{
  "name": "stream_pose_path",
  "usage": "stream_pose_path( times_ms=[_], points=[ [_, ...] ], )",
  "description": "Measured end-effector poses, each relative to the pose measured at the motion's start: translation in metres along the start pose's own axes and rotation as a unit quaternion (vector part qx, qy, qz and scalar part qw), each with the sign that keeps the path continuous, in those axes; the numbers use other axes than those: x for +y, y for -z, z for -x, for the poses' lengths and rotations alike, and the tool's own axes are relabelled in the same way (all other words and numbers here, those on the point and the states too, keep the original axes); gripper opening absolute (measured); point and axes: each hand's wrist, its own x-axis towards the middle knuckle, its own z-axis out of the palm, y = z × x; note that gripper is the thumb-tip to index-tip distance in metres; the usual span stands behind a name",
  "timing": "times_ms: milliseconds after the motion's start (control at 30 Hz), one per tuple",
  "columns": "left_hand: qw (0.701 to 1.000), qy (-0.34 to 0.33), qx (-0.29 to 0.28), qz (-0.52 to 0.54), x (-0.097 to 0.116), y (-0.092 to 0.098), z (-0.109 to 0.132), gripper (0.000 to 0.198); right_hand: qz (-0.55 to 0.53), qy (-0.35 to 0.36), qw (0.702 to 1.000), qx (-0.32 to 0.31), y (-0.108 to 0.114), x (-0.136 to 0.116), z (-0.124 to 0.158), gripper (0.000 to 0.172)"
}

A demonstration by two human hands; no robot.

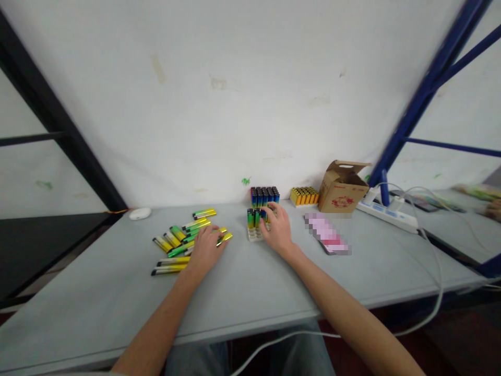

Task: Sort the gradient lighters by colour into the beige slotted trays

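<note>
On the left of the table lies a loose spread of yellow and green batteries [178,233] with black ends. My left hand [206,249] rests over their right side, fingers curled, with a yellow battery [224,238] at its thumb and fingertips. In the middle stands a pale tray with holes [255,236], and green batteries [250,218] stand upright in its left part. My right hand [278,230] reaches over the tray's right side, thumb and fingers closed around a dark blue battery [263,214]. That hand hides part of the tray.
Behind the tray stands a block of blue batteries with dark tops [265,197]. Farther right are a tray of yellow batteries [304,196], an open cardboard box [342,190], a blurred pink phone-like item [327,234] and a power strip [387,215]. A white case [140,213] lies back left.
</note>
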Motion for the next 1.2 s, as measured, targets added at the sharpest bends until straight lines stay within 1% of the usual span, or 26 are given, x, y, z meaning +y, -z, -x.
stream_pose_path(
  times_ms=[67,133,200,267,333,367,467,500,567,700,800,867,933,1000,1100,1133,1200],
  points=[
    [1.000,-0.020,0.015,0.018,0.001,0.002,-0.001,0.020,-0.022,0.008,1.000,0.017,0.005,-0.004,0.001,0.032],
    [0.997,-0.049,0.035,0.048,0.004,0.005,-0.002,0.020,-0.056,0.022,0.998,0.007,0.010,-0.009,0.003,0.028],
    [0.992,-0.084,0.054,0.083,0.009,0.009,-0.003,0.019,-0.102,0.024,0.993,-0.045,0.013,-0.014,0.006,0.025],
    [0.984,-0.118,0.070,0.113,0.015,0.014,-0.003,0.019,-0.153,0.000,0.981,-0.121,0.012,-0.019,0.009,0.023],
    [0.976,-0.152,0.088,0.127,0.021,0.018,-0.003,0.019,-0.214,-0.049,0.957,-0.188,0.008,-0.022,0.013,0.025],
    [0.973,-0.165,0.102,0.128,0.024,0.020,-0.002,0.020,-0.250,-0.079,0.942,-0.209,0.005,-0.023,0.014,0.030],
    [0.965,-0.192,0.138,0.116,0.028,0.022,0.000,0.021,-0.357,-0.154,0.888,-0.244,-0.004,-0.025,0.016,0.049],
    [0.964,-0.199,0.139,0.109,0.029,0.022,0.001,0.022,-0.380,-0.165,0.875,-0.251,-0.005,-0.025,0.016,0.052],
    [0.965,-0.212,0.124,0.098,0.029,0.021,0.002,0.022,-0.399,-0.161,0.864,-0.263,-0.005,-0.026,0.014,0.050],
    [0.967,-0.217,0.099,0.090,0.031,0.018,0.004,0.022,-0.370,-0.127,0.883,-0.259,0.000,-0.029,0.011,0.038],
    [0.970,-0.204,0.103,0.081,0.031,0.015,0.003,0.022,-0.336,-0.111,0.900,-0.253,0.002,-0.030,0.010,0.033],
    [0.974,-0.189,0.107,0.067,0.027,0.014,0.002,0.029,-0.295,-0.102,0.916,-0.251,0.003,-0.030,0.010,0.032],
    [0.979,-0.163,0.115,0.048,0.018,0.015,0.000,0.041,-0.235,-0.091,0.936,-0.246,0.005,-0.029,0.010,0.030],
    [0.985,-0.127,0.120,0.018,0.005,0.016,-0.002,0.045,-0.174,-0.072,0.951,-0.246,0.007,-0.029,0.011,0.028],
    [0.990,-0.070,0.116,-0.039,-0.014,0.017,-0.003,0.034,-0.107,-0.025,0.960,-0.258,0.011,-0.027,0.012,0.025],
    [0.991,-0.049,0.113,-0.054,-0.019,0.017,-0.003,0.028,-0.092,-0.006,0.961,-0.262,0.011,-0.027,0.012,0.024],
    [0.992,-0.014,0.104,-0.074,-0.025,0.015,-0.001,0.024,-0.072,0.029,0.962,-0.262,0.010,-0.026,0.014,0.023]
  ],
)
